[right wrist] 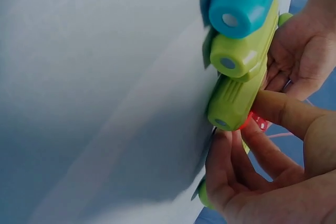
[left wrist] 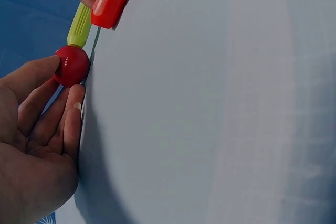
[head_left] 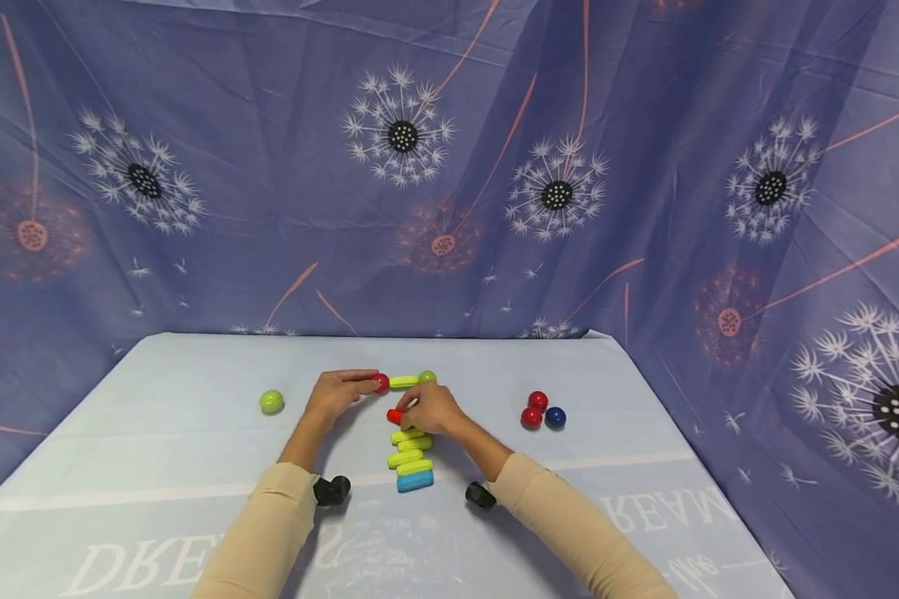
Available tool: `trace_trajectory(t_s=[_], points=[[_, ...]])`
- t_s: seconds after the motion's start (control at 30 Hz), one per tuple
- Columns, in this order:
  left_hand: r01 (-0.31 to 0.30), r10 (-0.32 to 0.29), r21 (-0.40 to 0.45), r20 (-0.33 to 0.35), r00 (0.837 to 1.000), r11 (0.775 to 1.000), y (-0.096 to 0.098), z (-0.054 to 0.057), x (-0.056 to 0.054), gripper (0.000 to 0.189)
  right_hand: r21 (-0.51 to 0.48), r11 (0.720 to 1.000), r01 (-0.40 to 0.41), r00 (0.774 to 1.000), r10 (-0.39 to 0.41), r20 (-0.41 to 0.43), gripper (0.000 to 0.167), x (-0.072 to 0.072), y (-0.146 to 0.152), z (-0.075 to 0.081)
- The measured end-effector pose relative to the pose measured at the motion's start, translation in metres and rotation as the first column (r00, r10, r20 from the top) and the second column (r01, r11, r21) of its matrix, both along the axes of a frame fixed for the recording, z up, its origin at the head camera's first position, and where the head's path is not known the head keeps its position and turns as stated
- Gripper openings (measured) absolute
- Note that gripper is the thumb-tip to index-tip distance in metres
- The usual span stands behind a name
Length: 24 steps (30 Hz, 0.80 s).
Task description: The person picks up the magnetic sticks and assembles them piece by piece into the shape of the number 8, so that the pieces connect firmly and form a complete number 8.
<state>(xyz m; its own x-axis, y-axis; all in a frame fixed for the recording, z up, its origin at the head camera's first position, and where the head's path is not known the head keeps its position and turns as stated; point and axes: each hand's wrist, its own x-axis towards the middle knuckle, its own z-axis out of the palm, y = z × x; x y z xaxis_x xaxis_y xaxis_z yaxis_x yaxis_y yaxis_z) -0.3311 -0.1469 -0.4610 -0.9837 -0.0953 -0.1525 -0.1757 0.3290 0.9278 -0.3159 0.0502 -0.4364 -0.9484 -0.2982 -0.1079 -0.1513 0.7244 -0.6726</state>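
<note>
Head view: one tabletop (head_left: pixel 195 424), pale; one left hand (head_left: pixel 339 391), pinching a red ball (head_left: pixel 379 383); one far lime rod (head_left: pixel 403 382), end against that ball, with a green ball (head_left: pixel 427 377) at its other end, 3 o'clock. One right hand (head_left: pixel 432 408), pinching a red rod (head_left: pixel 394 417), which lies at 5 o'clock from the red ball, apart from it. Near lime rods (head_left: pixel 414 467), staggered in a row toward 6 o'clock, ending in a blue rod (head_left: pixel 415 481). Spare stock: one loose green ball (head_left: pixel 272 402), 9 o'clock of the left hand; two loose red balls (head_left: pixel 531 418) and one blue ball (head_left: pixel 555 418), 3 o'clock of the right. Left wrist view: red ball between thumb and fingertips at 10 o'clock, touching the far lime rod; red rod at 11, its near end free. Right wrist view: blue rod at 1 o'clock, near lime rods below it, pale discs in their ends; right hand at 4, its grip on the red rod mostly hidden. Hazards, by judgement: crowded fingers may knock the row askew; if the discs are magnets, the red rod could snap to a neighbour; a careless pull on the red ball might part it from the far lime rod; a nudged loose ball could roll.
</note>
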Motion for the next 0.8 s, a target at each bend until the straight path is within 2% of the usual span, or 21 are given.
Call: trace_trajectory(t_s=[0.27,0.6,0.8], points=[[-0.006,0.006,0.001,0.019,1.0,1.0,0.0009,0.0015,0.0007,0.036,-0.003,1.0,-0.006,1.0,0.006,0.012,0.022,0.0,0.0005,-0.0021],[0.003,-0.003,0.019,-0.006,1.0,1.0,0.0009,0.0001,0.0,0.035,-0.009,1.0,-0.017,0.999,0.017,0.031,0.028,0.0021,0.0,-0.001],[-0.003,0.004,0.015,-0.01,1.0,1.0,0.0015,-0.0015,-0.0005,0.035,-0.09,0.996,-0.001,0.997,0.008,0.072,0.03,0.0024,-0.0025,-0.0026]])
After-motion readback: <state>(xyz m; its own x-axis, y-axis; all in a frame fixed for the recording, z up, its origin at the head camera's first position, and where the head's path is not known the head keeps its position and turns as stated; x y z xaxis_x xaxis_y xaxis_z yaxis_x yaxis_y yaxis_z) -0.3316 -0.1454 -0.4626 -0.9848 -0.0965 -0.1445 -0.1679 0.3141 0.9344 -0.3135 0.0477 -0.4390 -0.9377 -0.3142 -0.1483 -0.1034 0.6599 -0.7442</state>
